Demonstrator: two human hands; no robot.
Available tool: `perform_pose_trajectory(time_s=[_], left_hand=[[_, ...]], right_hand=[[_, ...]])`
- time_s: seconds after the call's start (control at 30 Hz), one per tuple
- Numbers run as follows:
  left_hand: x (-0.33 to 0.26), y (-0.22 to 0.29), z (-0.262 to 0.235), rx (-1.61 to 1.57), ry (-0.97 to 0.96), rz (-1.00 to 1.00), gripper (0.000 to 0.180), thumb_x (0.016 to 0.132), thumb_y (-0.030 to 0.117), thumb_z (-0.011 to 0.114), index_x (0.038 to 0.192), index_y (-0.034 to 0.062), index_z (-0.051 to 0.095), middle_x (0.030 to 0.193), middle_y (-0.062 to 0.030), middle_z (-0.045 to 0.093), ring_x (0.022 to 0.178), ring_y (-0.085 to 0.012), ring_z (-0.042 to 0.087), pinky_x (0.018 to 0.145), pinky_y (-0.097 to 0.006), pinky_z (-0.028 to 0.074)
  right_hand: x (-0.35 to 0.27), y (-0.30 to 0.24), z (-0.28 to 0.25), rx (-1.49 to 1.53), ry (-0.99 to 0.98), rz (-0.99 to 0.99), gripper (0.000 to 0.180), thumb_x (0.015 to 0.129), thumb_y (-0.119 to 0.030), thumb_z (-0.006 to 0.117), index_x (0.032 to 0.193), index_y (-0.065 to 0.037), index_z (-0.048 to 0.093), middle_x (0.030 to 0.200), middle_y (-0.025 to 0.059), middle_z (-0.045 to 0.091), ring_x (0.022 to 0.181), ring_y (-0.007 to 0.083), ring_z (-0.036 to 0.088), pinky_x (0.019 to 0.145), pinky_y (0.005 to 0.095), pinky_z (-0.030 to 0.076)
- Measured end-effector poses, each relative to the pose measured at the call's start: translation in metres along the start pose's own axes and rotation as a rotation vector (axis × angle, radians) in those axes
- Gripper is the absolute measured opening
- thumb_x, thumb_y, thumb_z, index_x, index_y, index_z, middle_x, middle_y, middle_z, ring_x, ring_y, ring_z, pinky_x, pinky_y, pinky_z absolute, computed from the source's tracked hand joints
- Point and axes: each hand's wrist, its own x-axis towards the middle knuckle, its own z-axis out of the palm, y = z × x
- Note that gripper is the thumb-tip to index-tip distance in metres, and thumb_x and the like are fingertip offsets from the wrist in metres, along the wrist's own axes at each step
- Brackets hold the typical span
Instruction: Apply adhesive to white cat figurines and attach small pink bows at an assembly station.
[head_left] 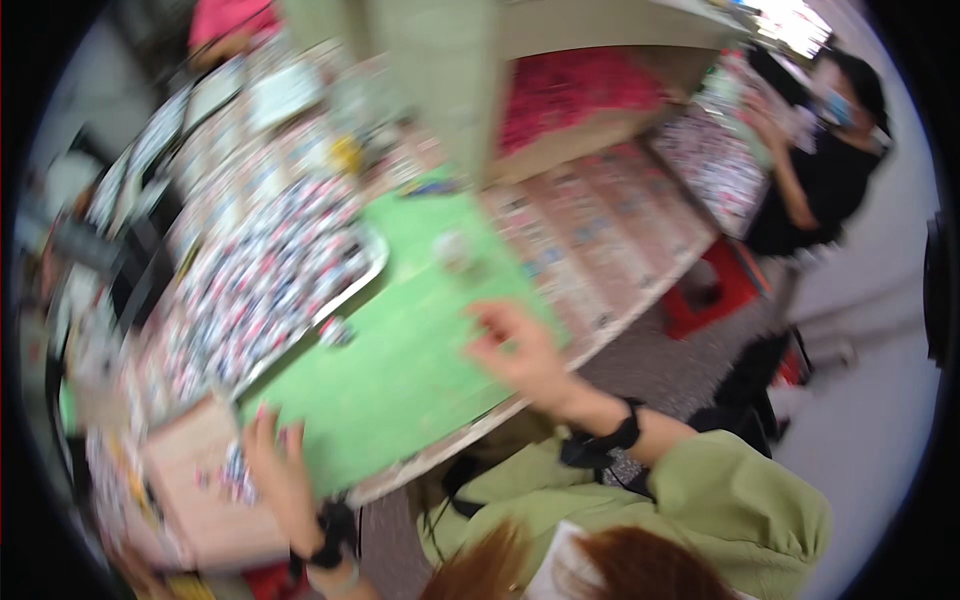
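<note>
Two hands in view, both mine, frame heavily blurred. My left hand [268, 440] rests at the edge of a shallow brown cardboard box [205, 495], fingers spread and loose over a small clump of tiny patterned pieces [236, 472] lying inside it; I can't tell whether it is pinching any of them. My right hand [515, 350] hovers above the green mat [400, 340] on the surface, fingers curled half-open, nothing visibly held, though the blur leaves that unsure. Just ahead of the left hand, a metal tray [372, 262] is heaped with many more of the same small red, white and dark pieces [265, 275]. One stray piece [335, 330] sits on the mat between the tray and my right hand, and a small pale blob [452, 250] lies further out past that hand, too blurred to identify. Judging progress: the box holds only a few pieces while the tray pile is large, so I'd say the sorting is at an early stage, most still to move. Beyond my right hand, rows of flat packets [590, 230] cover the surface; far right, another person in black [820, 170] works at their own spot.
</note>
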Motion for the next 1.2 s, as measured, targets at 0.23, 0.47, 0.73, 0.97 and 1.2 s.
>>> perform_pose_trajectory(time_s=[0.23,0.47,0.73,0.97,1.2], left_hand=[[0.046,0.044,0.011,-0.302,-0.179,0.096,0.020,0.078,0.011,0.053,0.095,0.0003,0.055,0.088,-0.0155,0.055,0.078,-0.0236,0.055,0.068,-0.030,0.042],[0.062,0.054,0.041,-0.071,-0.368,0.202,0.023,0.074,0.010,0.057,0.095,0.0031,0.051,0.088,-0.0148,0.051,0.077,-0.0288,0.052,0.068,-0.034,0.042],[0.037,0.078,0.019,-0.514,-0.319,0.047,0.022,0.074,0.007,0.057,0.094,0.0009,0.052,0.080,-0.0079,0.054,0.067,-0.0153,0.053,0.058,-0.027,0.042],[-0.016,0.094,0.013,-1.110,-0.419,-0.487,0.020,0.086,0.016,0.045,0.093,-0.0017,0.051,0.078,-0.0061,0.050,0.052,-0.0095,0.048,0.046,-0.020,0.040],[-0.037,0.117,0.043,-1.026,-0.450,-0.565,0.020,0.085,0.022,0.049,0.091,0.0033,0.054,0.069,-0.0014,0.052,0.058,-0.0080,0.047,0.050,-0.019,0.037]], right_hand=[[0.041,0.011,-0.012,-0.112,0.043,-0.022,0.069,0.066,-0.015,0.066,0.124,-0.006,0.030,0.112,0.0142,0.040,0.100,0.0217,0.043,0.082,0.0338,0.037],[0.087,0.039,0.005,-0.246,-0.093,-0.135,0.056,0.068,-0.016,0.063,0.116,-0.003,0.038,0.106,0.0174,0.048,0.094,0.0240,0.049,0.079,0.0322,0.039],[0.074,0.030,-0.008,-0.229,-0.170,-0.030,0.035,0.071,-0.013,0.058,0.102,0.000,0.047,0.088,0.0171,0.056,0.083,0.0271,0.055,0.072,0.0349,0.042],[0.070,-0.002,-0.069,-0.295,-0.185,-0.098,0.053,0.069,-0.017,0.057,0.115,0.002,0.039,0.109,0.0215,0.048,0.102,0.0332,0.046,0.086,0.0369,0.036],[0.216,0.044,-0.132,-0.560,0.116,-0.008,0.059,0.068,-0.031,0.057,0.116,-0.002,0.039,0.107,0.0191,0.048,0.100,0.0321,0.047,0.081,0.0415,0.040]])
